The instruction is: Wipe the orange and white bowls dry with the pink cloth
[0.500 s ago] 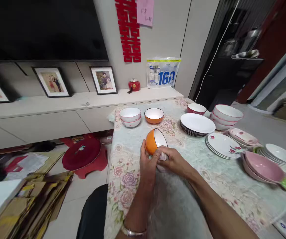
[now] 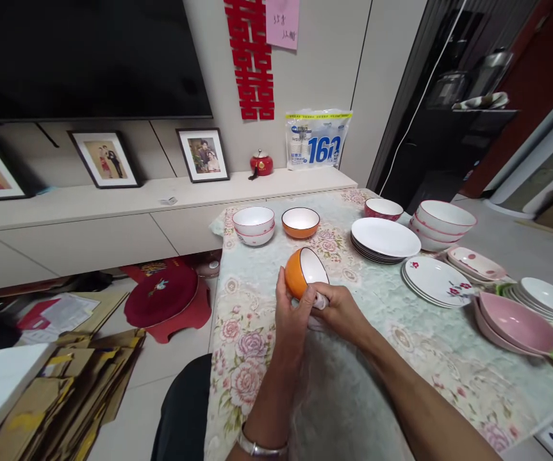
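Observation:
An orange bowl [image 2: 295,274] with a white inside and a dark rim is held tilted above the table, its mouth facing right. My left hand [image 2: 293,310] is closed around its lower left side, the thumb near the rim. In my right hand [image 2: 346,314] is a bunched pale cloth [image 2: 321,301], pinched against the bowl's lower rim. Part of the cloth hangs below and the fingers hide some of it. Beyond the hands stand another orange bowl [image 2: 300,234] and two stacked white bowls [image 2: 254,238] with pink rims.
On the flowered tablecloth [image 2: 247,365], to the right, stand white plates [image 2: 386,238], flowered plates [image 2: 437,282], large bowls [image 2: 444,218], a red bowl [image 2: 382,209] and pink dishes [image 2: 516,320]. A black chair [image 2: 184,410] and red stool [image 2: 165,298] are at the left.
The view has shifted slightly, moving everything a little to the right in the picture. Both hands keep hold of the bowl and cloth, and the bowl's mouth shows slightly more.

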{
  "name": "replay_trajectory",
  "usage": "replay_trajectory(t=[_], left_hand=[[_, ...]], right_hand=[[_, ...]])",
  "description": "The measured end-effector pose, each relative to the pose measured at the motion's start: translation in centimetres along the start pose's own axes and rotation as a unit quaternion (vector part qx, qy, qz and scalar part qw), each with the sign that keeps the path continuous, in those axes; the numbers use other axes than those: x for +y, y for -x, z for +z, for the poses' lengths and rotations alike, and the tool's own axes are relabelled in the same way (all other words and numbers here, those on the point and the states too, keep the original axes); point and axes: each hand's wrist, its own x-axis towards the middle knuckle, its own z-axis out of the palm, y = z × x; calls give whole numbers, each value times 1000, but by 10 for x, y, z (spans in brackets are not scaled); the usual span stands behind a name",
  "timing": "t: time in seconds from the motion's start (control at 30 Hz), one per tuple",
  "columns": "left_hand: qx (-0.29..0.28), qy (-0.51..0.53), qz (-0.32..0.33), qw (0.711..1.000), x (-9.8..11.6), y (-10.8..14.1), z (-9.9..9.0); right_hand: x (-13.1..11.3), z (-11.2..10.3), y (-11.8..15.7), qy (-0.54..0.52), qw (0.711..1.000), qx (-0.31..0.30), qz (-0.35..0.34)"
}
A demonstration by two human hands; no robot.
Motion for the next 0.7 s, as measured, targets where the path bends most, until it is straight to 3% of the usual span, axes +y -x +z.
replay_trajectory(t=[0.1,0.2,0.33,0.57,0.7], left_hand=[[11,42,-2,999,4,1,1],[12,64,-17,998,8,1,2],[32,42,-23,998,10,0,3],[15,-6,-12,1000,9,2,4],[21,32,-12,999,12,2,5]], right_hand=[[1,-4,-1,5,999,-38,-32],[3,-12,-2,119,987,-81,-67],[5,-15,-1,238,967,-69,-54],[0,0,0,62,998,15,7],[-1,-5,-1,54,995,-62,-51]])
